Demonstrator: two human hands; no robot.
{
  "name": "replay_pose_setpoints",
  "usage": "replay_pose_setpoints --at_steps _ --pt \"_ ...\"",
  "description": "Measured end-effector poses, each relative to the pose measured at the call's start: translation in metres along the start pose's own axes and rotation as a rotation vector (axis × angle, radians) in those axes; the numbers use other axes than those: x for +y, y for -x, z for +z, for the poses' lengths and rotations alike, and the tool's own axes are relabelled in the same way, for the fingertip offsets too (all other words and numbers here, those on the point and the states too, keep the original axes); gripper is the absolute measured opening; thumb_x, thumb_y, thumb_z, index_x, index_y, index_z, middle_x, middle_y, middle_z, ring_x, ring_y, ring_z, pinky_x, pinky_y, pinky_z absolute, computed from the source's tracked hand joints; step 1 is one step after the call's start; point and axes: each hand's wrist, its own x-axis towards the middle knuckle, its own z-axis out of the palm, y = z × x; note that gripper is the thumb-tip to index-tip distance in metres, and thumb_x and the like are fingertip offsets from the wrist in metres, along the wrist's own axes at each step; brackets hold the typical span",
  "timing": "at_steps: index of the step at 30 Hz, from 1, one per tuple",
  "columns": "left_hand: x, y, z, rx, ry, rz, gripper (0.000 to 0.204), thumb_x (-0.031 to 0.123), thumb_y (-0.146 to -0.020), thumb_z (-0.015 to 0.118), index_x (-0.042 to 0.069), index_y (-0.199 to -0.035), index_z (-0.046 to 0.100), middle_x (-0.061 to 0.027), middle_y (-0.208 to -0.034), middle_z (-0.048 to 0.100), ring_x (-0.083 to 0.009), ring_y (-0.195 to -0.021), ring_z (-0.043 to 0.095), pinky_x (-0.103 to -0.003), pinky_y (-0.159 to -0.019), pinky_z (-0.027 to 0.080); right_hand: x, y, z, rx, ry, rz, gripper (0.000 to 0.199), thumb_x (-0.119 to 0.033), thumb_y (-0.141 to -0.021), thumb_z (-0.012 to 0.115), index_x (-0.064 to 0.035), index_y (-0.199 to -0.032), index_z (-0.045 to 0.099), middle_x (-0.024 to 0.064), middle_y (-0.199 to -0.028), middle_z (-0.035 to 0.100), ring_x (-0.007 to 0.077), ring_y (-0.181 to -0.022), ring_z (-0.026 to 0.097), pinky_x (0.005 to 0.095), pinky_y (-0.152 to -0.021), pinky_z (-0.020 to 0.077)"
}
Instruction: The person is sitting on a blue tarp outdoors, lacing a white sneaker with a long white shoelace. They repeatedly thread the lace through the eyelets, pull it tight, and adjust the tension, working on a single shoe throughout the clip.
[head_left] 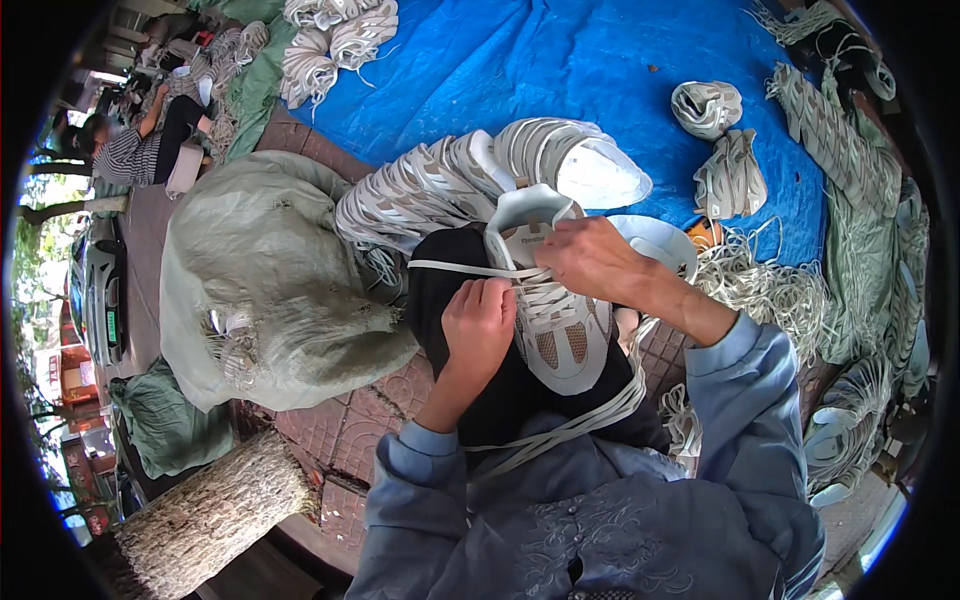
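A white and beige shoe upper (563, 350) rests on my lap, toe toward me, its collar facing away. White laces (546, 303) criss-cross its front. My right hand (590, 258) is closed at the top of the lacing, pinching the flat white shoelace (455, 267), whose loose end stretches out leftward. On the shoe's left side my left hand (480, 322) is closed, its curled fingers against the eyelet edge; the fingertips are hidden. A bundle of long white laces (590, 415) lies across my lap beside the shoe.
Nested rows of shoe uppers (425, 190) lie beyond my knees, next to a bulging pale sack (260, 290). More uppers (730, 175) sit on a blue tarp (520, 60). Tangled laces (765, 295) pile at right. A tree trunk (215, 510) stands lower left; a person (140, 145) sits far left.
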Motion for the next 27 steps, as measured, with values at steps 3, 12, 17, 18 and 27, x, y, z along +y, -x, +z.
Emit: replay_pose_setpoints --at_steps 3,12,17,18,27 --pt "0.007 -0.001 -0.004 -0.092 0.346 -0.247 0.01 0.002 -0.067 0.062 0.003 -0.069 0.052 -0.0096 -0.058 0.051 -0.0216 -0.053 0.052 -0.03 -0.047 0.043 0.0 0.0 0.0 -0.098 0.03 0.021 0.013 -0.003 -0.056 0.059 -0.0086 -0.068 0.057 0.0071 -0.062 0.056 0.0222 -0.065 0.056 0.0353 -0.054 0.045" --pt "-0.027 -0.04 -0.025 -0.905 1.105 -0.745 0.007 0.006 -0.077 0.053 -0.001 -0.074 0.054 -0.0019 -0.057 0.052 -0.0073 -0.048 0.049 -0.02 -0.044 0.04 0.007 -0.009 -0.013 -0.227 -0.565 0.409 0.019 0.001 -0.055 0.065 -0.0027 -0.074 0.063 0.0055 -0.064 0.059 0.0125 -0.06 0.057 0.0252 -0.056 0.0444" --pt "-0.021 -0.035 -0.017 -0.735 0.784 -0.7 0.007 0.006 -0.077 0.055 0.0 -0.078 0.053 -0.0038 -0.061 0.056 -0.0083 -0.051 0.054 -0.021 -0.043 0.042 0.021 -0.006 -0.014 -0.261 -0.832 0.561 0.016 0.003 -0.055 0.064 -0.0009 -0.07 0.063 0.0022 -0.062 0.058 0.0082 -0.058 0.053 0.0218 -0.053 0.0417" --pt "-0.017 -0.032 -0.013 -0.679 0.746 -0.702 0.007 0.006 -0.077 0.055 0.0 -0.077 0.053 -0.0042 -0.06 0.056 -0.0085 -0.05 0.055 -0.021 -0.041 0.042 0.024 -0.004 -0.02 -0.275 -0.875 0.594 0.014 0.004 -0.054 0.063 -0.0001 -0.067 0.063 0.0017 -0.062 0.058 0.0077 -0.057 0.052 0.0205 -0.053 0.0406" --pt "0.001 -0.028 -0.012 -0.185 0.254 -0.2 0.009 0.0 -0.074 0.057 0.003 -0.082 0.054 -0.0069 -0.072 0.055 -0.0151 -0.059 0.056 -0.027 -0.051 0.044 0.066 0.032 0.001 0.049 -0.519 0.442 0.013 -0.002 -0.059 0.064 -0.0058 -0.071 0.063 0.0046 -0.064 0.06 0.0105 -0.055 0.052 0.0255 -0.051 0.0414"
